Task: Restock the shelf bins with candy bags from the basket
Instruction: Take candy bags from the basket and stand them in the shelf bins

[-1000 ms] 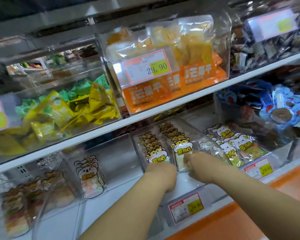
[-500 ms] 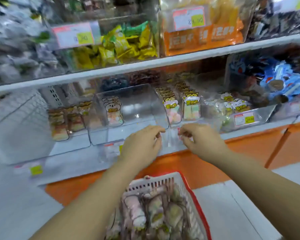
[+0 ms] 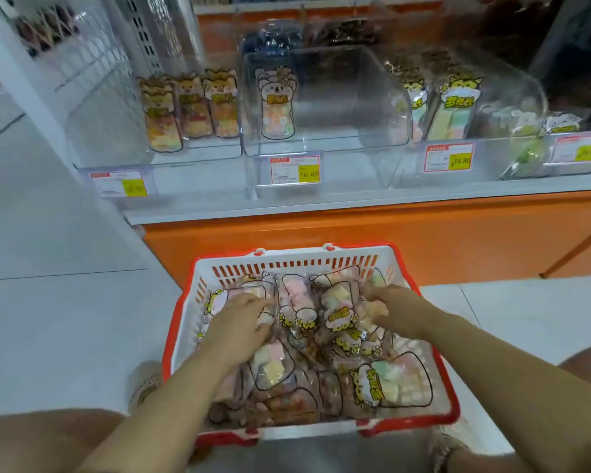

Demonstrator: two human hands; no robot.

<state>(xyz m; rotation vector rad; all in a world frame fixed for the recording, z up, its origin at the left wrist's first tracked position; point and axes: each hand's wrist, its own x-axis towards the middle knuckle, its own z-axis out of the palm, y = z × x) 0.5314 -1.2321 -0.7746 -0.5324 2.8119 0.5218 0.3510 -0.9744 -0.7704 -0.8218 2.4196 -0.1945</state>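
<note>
A red and white basket (image 3: 181, 322) sits on the floor in front of me, piled with clear candy bags (image 3: 376, 387) printed with cartoon animals. Both my hands are down inside it. My left hand (image 3: 239, 322) lies palm down on the bags at the left side, fingers spread. My right hand (image 3: 398, 310) digs in at the right, fingers curled round a candy bag (image 3: 338, 302). Above, the lowest shelf holds clear bins: the middle bin (image 3: 338, 141) has only a few bags (image 3: 276, 104) at its left wall.
A left bin holds rows of bags (image 3: 188, 107) and a right bin holds green-yellow bags (image 3: 454, 107). Price tags (image 3: 294, 169) hang on the bin fronts. An orange shelf base (image 3: 355, 230) stands just behind the basket. My knees flank the basket on the white floor.
My view has dropped from the shelf to the basket. Both hands left the front of the bins and came down into the basket among the bags.
</note>
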